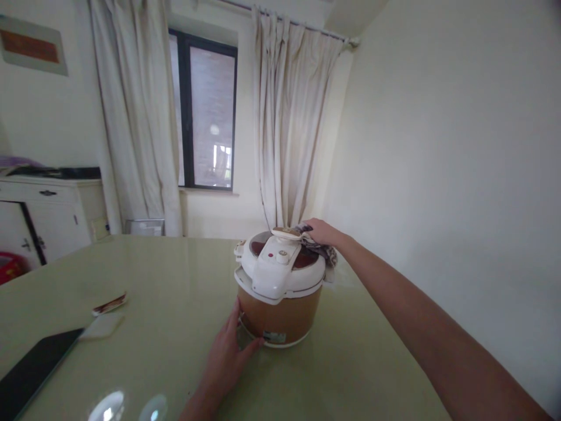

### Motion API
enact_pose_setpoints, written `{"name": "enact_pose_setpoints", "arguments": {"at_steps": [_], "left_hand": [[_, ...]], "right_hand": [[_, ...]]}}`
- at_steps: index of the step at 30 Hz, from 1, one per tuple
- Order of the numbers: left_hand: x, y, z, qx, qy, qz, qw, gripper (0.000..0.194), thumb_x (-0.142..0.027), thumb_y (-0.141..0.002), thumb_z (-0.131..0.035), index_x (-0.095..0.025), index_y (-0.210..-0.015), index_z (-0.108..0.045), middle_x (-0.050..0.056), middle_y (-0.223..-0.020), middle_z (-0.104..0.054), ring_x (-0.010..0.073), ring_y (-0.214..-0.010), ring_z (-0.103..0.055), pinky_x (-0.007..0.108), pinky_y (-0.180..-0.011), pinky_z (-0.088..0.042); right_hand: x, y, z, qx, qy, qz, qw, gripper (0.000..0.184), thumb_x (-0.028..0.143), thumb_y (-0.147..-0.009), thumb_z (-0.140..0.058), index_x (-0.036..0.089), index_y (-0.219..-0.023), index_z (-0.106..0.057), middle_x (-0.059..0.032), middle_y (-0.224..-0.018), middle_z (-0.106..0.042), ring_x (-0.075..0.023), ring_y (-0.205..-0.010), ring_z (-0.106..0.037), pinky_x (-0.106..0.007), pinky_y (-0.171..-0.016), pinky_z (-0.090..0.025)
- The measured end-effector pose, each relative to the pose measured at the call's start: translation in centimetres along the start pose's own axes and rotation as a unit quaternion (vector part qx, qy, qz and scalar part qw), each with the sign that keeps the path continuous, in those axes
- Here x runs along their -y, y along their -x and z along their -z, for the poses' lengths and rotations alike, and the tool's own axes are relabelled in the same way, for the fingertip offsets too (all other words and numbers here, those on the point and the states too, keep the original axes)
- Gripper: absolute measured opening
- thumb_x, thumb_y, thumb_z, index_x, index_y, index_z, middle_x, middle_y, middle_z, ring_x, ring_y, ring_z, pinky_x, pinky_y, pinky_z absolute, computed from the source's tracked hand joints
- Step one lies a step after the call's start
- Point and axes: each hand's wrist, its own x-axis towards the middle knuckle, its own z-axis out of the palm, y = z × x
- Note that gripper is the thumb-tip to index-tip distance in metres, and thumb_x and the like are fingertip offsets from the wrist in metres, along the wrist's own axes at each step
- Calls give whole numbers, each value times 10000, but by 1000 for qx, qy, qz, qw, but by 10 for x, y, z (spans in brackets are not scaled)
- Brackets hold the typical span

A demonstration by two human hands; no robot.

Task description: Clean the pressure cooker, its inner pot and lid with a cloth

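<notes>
An electric pressure cooker [279, 316] with a brown body and a white lid stands upright on the pale green table [175, 280]. My left hand [228, 345] grips the cooker low on its left side, with the thumb along the front of the base and the fingers around the side. On the far right of the lid, my right hand [322, 231] is closed on a dark patterned cloth [328, 254]. The cloth drapes over the lid's right edge, beside the white lid handle [287, 234]. The fingertips of my right hand are partly hidden in the cloth.
At the table's left lie a dark flat slab [39, 368] and a small brown-and-white object [109, 304]. A white cabinet [56, 216] stands behind on the left, with a red container [11, 266] near it. A plain wall [447, 146] rises on the right.
</notes>
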Motion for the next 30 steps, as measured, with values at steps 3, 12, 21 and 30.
{"name": "enact_pose_setpoints", "arguments": {"at_steps": [3, 12, 21, 30], "left_hand": [[-1, 0, 1, 5, -2, -5, 1000, 1095, -580, -802, -769, -193, -1681, -244, 214, -1556, -575, 406, -1401, -589, 611, -1142, -488], [1, 2, -4, 0, -8, -4, 1000, 1088, -618, -814, -749, -201, -1680, -239, 206, -1531, -600, 411, -1368, -617, 614, -1130, -507], [4, 1, -3, 2, -10, 5, 1000, 1103, -656, -806, -745, -202, -1677, -243, 202, -1495, -631, 421, -1365, -616, 636, -1131, -499], [3, 3, -2, 10, -12, 4, 1000, 1082, -661, -838, -708, -189, -1683, -225, 218, -1531, -596, 402, -1336, -641, 619, -1135, -492]], "right_hand": [[10, 1, -7, -31, 29, -28, 999, 267, 326, -942, -614, 192, -1102, -781, -120, -1138, -746, -269, -1032, -659, -332, -891, -494], [30, 76, 3, -69, 52, 26, 996, 289, 405, -950, -645, 209, -1140, -738, -100, -1085, -658, -247, -986, -588, -357, -954, -454], [14, 34, 3, -19, 80, -54, 995, 300, 399, -993, -605, 221, -1177, -761, -126, -1163, -705, -274, -1072, -646, -361, -906, -508], [37, 26, -3, -58, 93, -92, 990, 315, 380, -1001, -568, 247, -1242, -723, -185, -1348, -607, -393, -1280, -522, -525, -908, -567]]}}
